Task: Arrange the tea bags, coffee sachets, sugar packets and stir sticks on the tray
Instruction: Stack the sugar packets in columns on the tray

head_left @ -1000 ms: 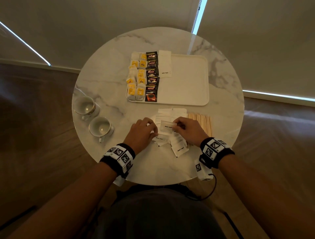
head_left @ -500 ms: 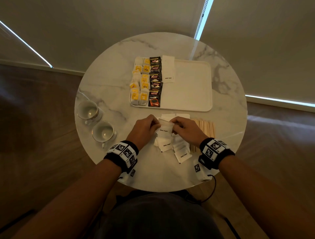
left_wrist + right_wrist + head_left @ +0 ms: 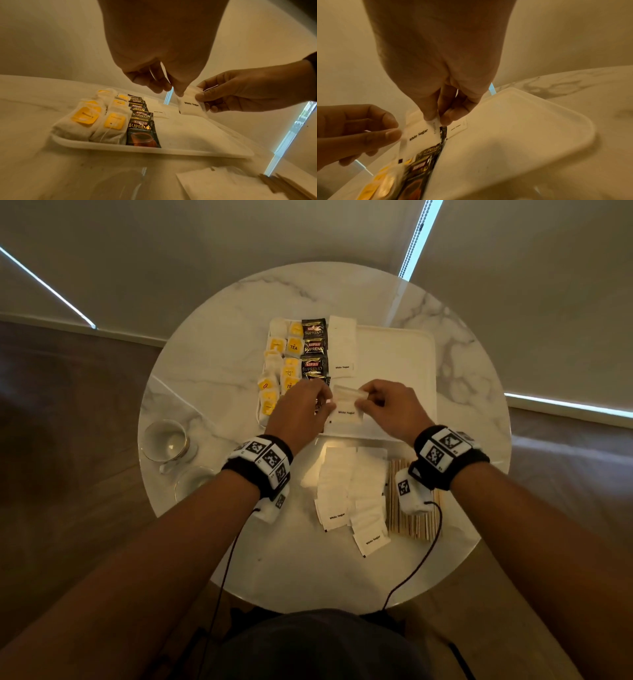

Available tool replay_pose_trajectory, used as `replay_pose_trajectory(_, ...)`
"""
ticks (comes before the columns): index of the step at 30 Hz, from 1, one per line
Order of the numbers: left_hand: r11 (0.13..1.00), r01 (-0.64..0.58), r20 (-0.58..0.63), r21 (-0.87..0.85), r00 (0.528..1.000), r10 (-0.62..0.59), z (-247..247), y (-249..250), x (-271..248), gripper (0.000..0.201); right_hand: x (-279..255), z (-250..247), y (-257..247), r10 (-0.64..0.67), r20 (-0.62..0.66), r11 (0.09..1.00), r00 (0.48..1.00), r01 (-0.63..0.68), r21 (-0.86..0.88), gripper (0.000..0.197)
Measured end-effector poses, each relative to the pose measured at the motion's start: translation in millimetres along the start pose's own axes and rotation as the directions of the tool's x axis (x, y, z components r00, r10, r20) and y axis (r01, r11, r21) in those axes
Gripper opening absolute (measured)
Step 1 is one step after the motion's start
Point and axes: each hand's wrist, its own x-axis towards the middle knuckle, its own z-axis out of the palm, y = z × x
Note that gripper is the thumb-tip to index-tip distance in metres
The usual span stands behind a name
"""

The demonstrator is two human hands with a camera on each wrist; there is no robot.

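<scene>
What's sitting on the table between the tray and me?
A loose pile of white sugar packets with the bundle of stir sticks beside it, both off the tray, clear in the head view.

Tea bags left of coffee sachets – on tray.

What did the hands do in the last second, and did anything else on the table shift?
Both hands, left hand and right hand, lifted a white sugar packet off the loose pile and carried it forward over the tray; both pinch it. The tea bags, coffee sachets, stir sticks and cups stayed put.
</scene>
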Motion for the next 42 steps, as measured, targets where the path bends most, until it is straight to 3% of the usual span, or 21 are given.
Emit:
replay_pose_trajectory(7, 0.967, -0.051, 0.046, 0.250, 0.998, 0.041, 30, -24, 52, 0.019, 79, 4, 22, 0.038, 0.023, 0.991, 0.999, -0.034, -0.127, 0.014)
replay_pose_trajectory(12, 0.960, -0.041, 0.067, 0.277, 0.998, 0.023, 47, -33, 65, 0.028, 107, 16, 36, 0.034, 0.073, 0.982, 0.997, -0.020, -0.186, 0.022)
replay_pose_trajectory(17, 0.951, -0.047, 0.073, 0.307, 0.997, 0.026, 55, -37, 68, 0.025, 111, 26, 44, 0.138, -0.040, 0.990, 0.990, -0.138, 0.000, 0.030)
replay_pose_trajectory(22, 0.943, -0.058, 0.075, 0.328, 0.997, 0.035, 54, -39, 70, 0.023, 109, 32, 48, 0.117, -0.057, 0.992, 0.992, -0.114, 0.056, 0.027)
replay_pose_trajectory(30, 0.955, -0.081, 0.077, 0.284, 0.995, 0.061, 42, -25, 47, 0.024, 88, 13, 34, 0.032, -0.061, 0.999, 0.998, -0.031, 0.023, 0.014)
replay_pose_trajectory(35, 0.965, -0.137, 0.070, 0.222, 0.990, 0.125, 40, -14, -6, 0.020, 47, 3, 26, 0.019, -0.015, 0.999, 1.000, -0.018, 0.040, 0.010)
replay_pose_trajectory(42, 0.968, -0.208, 0.207, 0.142, 0.962, 0.176, 45, 8, -91, 0.016, -35, 13, 33, 0.000, 0.071, 0.997, 0.997, -0.005, 0.076, 0.010)
